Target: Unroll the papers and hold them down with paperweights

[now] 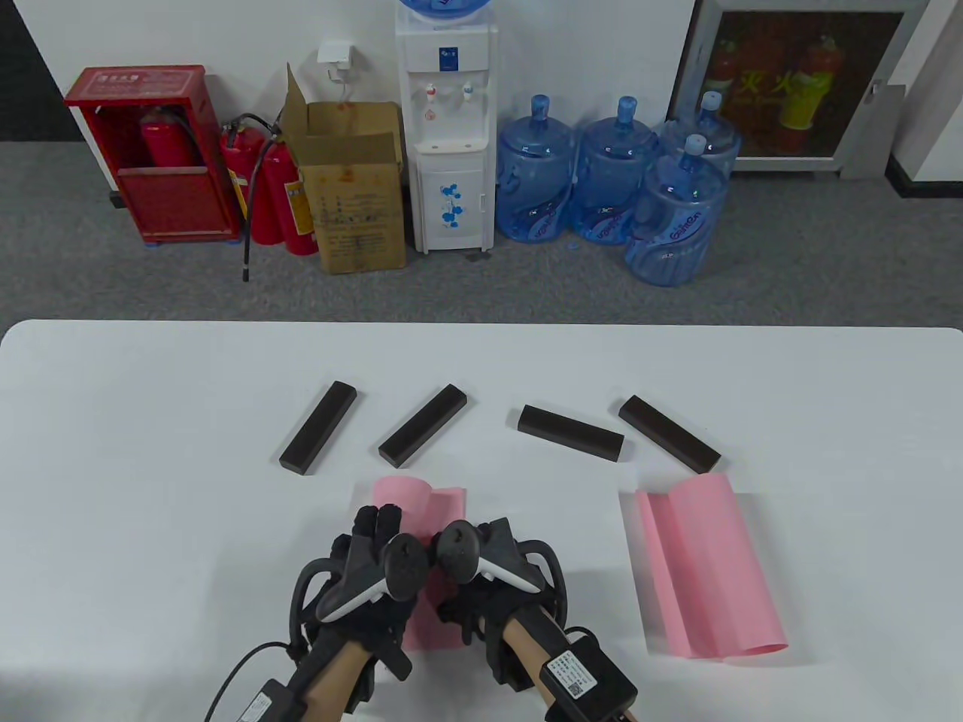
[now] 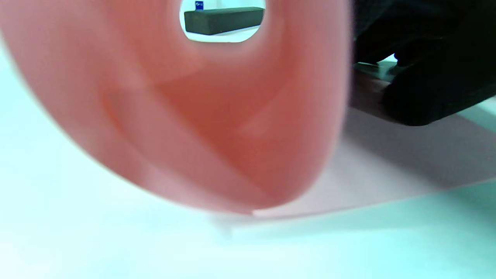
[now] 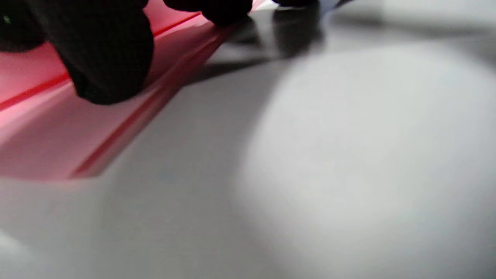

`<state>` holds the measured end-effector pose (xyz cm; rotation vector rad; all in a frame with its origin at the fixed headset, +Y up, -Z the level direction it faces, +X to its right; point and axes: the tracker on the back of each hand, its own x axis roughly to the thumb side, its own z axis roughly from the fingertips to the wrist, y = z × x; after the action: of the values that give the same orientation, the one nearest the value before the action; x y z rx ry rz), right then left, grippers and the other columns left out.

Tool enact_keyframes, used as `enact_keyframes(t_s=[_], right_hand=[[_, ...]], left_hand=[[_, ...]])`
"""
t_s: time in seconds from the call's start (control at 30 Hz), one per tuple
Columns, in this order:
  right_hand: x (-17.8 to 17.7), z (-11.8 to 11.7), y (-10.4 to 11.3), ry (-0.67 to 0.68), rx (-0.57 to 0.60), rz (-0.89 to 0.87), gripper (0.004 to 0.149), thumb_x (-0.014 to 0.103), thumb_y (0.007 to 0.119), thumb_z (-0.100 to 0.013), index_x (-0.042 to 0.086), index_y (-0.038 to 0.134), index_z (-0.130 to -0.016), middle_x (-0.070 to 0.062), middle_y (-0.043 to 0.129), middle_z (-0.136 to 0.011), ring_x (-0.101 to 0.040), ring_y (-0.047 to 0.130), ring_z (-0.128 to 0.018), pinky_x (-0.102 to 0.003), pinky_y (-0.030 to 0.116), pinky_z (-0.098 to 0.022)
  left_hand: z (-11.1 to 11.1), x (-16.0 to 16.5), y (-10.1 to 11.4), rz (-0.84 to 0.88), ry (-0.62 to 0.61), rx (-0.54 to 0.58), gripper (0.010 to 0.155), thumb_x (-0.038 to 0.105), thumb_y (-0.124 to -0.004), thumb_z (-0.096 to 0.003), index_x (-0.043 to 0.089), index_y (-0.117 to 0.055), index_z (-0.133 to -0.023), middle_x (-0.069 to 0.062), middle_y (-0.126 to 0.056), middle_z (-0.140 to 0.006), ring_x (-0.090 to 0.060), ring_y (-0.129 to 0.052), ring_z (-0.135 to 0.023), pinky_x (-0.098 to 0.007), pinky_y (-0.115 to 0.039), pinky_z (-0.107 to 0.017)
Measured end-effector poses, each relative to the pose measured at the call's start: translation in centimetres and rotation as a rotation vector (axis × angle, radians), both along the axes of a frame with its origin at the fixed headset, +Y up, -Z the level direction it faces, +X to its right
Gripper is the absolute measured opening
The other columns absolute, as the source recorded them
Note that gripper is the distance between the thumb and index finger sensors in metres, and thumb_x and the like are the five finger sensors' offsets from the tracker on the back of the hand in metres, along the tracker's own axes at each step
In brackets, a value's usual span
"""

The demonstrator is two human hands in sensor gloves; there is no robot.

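While both hands press down on the nearer pink paper [image 1: 436, 519], the job looks barely begun. The left hand [image 1: 369, 564] lies over the rolled part, its fingertips [image 1: 380, 520] reaching onto the curl; the left wrist view looks straight down that roll [image 2: 193, 116], which stands open like a tube with a flat flap spreading from it across the worktop [image 1: 150, 466]. The right hand [image 1: 500, 571], touching or nearly touching the left, rests on the flat part of the sheet; the right wrist view shows a gloved finger [image 3: 108, 58] pressed on the pink surface near its edge. Neither grip closes around anything: the fingers lie on top of the paper, as far as the pictures show, though the trackers hide much of both palms.

Well to the right of the hands lies a second pink paper [image 1: 707, 571], loosely opened but with a raised fold along its left side, and nothing weighs it down.

Beyond the hands, four dark paperweights sit in a row, apart from both papers: the far-left bar [image 1: 317, 427], the second bar [image 1: 423, 425] just beyond the held sheet, the third bar [image 1: 572, 432], and the far-right bar [image 1: 669, 434] near the second paper's top corner.

My judgement: nothing is finished. The held sheet needs flattening and weighting, then the other one.
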<state>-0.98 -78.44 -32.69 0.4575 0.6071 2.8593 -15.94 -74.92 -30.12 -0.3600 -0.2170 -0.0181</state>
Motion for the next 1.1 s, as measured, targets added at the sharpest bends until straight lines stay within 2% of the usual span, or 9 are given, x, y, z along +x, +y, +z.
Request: enact_keyframes(t_s=[0.07,0.13,0.2,0.33,0.63,0.73,0.93,1.1], right_hand=[[0.0,0.0,0.0,0.000,0.000,0.000,0.087,0.049,0.083,-0.039,0.033,0.032,-0.107,0.006,0.036,-0.111,-0.035,0.030,-0.105,-0.061,0.033,-0.074],[0.0,0.0,0.0,0.001,0.000,-0.001,0.087,0.049,0.083,-0.039,0.033,0.033,-0.107,0.006,0.036,-0.111,-0.034,0.029,-0.105,-0.061,0.033,-0.074],[0.0,0.0,0.0,0.000,-0.002,-0.001,0.086,0.049,0.083,-0.039,0.033,0.033,-0.107,0.006,0.036,-0.111,-0.034,0.029,-0.105,-0.061,0.033,-0.074],[0.1,0.0,0.0,0.000,-0.003,0.001,0.086,0.049,0.083,-0.039,0.033,0.033,-0.107,0.006,0.036,-0.111,-0.034,0.029,-0.105,-0.061,0.032,-0.074],[0.1,0.0,0.0,-0.001,-0.002,0.000,0.086,0.049,0.083,-0.039,0.034,0.033,-0.107,0.006,0.036,-0.111,-0.034,0.029,-0.105,-0.060,0.032,-0.074],[0.2,0.0,0.0,0.000,-0.002,0.001,0.086,0.049,0.083,-0.039,0.034,0.033,-0.107,0.007,0.035,-0.111,-0.033,0.029,-0.105,-0.060,0.032,-0.074],[0.2,0.0,0.0,0.000,-0.002,0.001,0.086,0.049,0.083,-0.039,0.034,0.033,-0.107,0.007,0.035,-0.111,-0.033,0.028,-0.105,-0.060,0.032,-0.074],[0.2,0.0,0.0,0.002,-0.001,0.002,0.085,0.049,0.082,-0.039,0.034,0.034,-0.107,0.007,0.035,-0.111,-0.034,0.029,-0.105,-0.060,0.032,-0.074]], left_hand=[[-0.2,-0.5,0.2,-0.066,0.023,0.023,0.057,0.034,-0.075,-0.0528,0.050,-0.059,-0.105,-0.005,-0.005,-0.123,-0.042,0.002,-0.111,-0.066,-0.018,-0.080],[-0.5,-1.4,0.4,-0.208,0.037,0.035,0.053,0.037,-0.072,-0.0533,0.050,-0.063,-0.104,-0.005,-0.007,-0.124,-0.042,0.002,-0.111,-0.066,-0.018,-0.081],[-0.9,-2.3,0.3,-0.247,0.048,0.005,0.049,0.040,-0.070,-0.0535,0.049,-0.067,-0.102,-0.004,-0.010,-0.124,-0.042,0.001,-0.111,-0.066,-0.018,-0.080],[-1.4,-5.0,0.0,-0.190,0.131,-0.070,0.049,0.047,-0.067,-0.0528,0.044,-0.070,-0.101,-0.005,-0.011,-0.124,-0.043,0.002,-0.111,-0.067,-0.017,-0.080],[-1.5,-10.9,0.5,-0.179,0.259,-0.062,0.046,0.051,-0.069,-0.0507,0.040,-0.079,-0.094,-0.008,-0.021,-0.126,-0.046,-0.008,-0.113,-0.069,-0.024,-0.080],[-1.3,-12.9,0.2,-0.176,0.285,-0.076,0.048,0.050,-0.071,-0.0504,0.042,-0.076,-0.097,-0.008,-0.021,-0.126,-0.046,-0.010,-0.114,-0.068,-0.024,-0.080],[-1.2,-18.0,-0.8,-0.142,0.364,-0.091,0.059,0.048,-0.074,-0.0505,0.046,-0.058,-0.107,-0.008,-0.024,-0.126,-0.045,-0.014,-0.114,-0.067,-0.026,-0.080],[-1.0,-20.4,-1.8,-0.052,0.385,-0.137,0.062,0.047,-0.075,-0.0508,0.051,-0.048,-0.106,-0.010,-0.035,-0.126,-0.046,-0.026,-0.115,-0.067,-0.030,-0.080]])
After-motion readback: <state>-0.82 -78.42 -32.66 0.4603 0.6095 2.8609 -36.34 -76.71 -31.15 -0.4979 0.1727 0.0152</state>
